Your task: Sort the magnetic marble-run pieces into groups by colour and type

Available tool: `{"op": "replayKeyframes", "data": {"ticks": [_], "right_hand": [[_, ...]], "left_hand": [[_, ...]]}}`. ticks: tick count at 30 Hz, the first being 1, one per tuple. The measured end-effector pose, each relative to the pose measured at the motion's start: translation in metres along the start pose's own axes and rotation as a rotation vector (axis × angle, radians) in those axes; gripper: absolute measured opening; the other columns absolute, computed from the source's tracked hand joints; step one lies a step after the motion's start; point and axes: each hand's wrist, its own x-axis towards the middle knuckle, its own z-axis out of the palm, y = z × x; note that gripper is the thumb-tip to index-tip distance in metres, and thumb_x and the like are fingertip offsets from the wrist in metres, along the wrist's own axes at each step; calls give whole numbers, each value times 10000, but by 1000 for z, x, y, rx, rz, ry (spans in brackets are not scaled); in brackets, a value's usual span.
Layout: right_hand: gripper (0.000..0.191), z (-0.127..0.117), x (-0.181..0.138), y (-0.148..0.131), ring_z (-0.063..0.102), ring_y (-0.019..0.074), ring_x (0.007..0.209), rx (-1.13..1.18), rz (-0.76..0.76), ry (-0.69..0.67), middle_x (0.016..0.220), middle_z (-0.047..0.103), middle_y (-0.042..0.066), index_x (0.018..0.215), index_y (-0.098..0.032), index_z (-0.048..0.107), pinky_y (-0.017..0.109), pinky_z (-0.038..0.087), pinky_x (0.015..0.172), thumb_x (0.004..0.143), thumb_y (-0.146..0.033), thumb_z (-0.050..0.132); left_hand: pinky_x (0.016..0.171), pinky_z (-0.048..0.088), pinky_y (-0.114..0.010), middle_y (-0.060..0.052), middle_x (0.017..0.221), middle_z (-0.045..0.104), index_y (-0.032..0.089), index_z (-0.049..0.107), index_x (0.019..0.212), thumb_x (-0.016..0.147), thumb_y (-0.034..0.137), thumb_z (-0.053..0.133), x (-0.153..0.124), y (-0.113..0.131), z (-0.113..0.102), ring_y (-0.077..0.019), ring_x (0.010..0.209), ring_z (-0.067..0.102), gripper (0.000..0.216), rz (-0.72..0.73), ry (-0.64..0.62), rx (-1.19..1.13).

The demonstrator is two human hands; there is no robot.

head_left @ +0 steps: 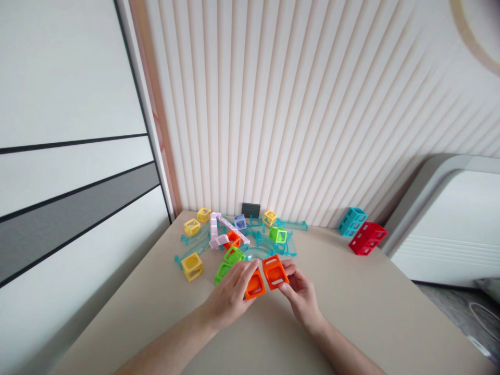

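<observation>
My left hand (233, 292) is wrapped round an orange open-sided cube block (255, 284), partly covering it. A second orange cube block (275, 272) is gripped by my right hand (300, 296), thumb on its near lower corner. The two blocks are side by side with a narrow gap between them. Just beyond my left hand, green cube blocks (234, 255) stand on the table, partly hidden by my fingers. Behind these lie an orange-red cube block (233, 239) and a pale lilac jointed piece (214, 229).
Yellow cube blocks (192, 266) sit on the table's (336, 291) left. Clear teal track pieces (269, 242) are spread at the back, near a green cube (278, 235) and a blue-purple cube (240, 222). A teal stack (352, 221) and a red stack (367, 238) stand right.
</observation>
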Motion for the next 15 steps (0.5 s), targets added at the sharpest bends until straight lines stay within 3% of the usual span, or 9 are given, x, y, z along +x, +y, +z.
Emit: {"op": "replayKeyframes", "data": {"ticks": [10, 15], "right_hand": [[371, 4, -3, 5, 615, 223, 814, 23, 23, -12, 858, 641, 48, 751, -228, 623, 341, 551, 732, 780, -568, 767], [342, 3, -4, 2, 660, 265, 950, 47, 21, 8, 1012, 696, 87, 806, -235, 656, 385, 576, 798, 807, -566, 744]], "left_hand": [[961, 570, -417, -162, 1187, 655, 186, 252, 1542, 920, 144, 601, 4, 5, -2, -280, 1120, 656, 714, -9, 39, 6], [984, 553, -465, -200, 1269, 618, 172, 235, 1539, 913, 297, 650, 5, 4, -6, -320, 1214, 610, 761, -29, 52, -18]]}}
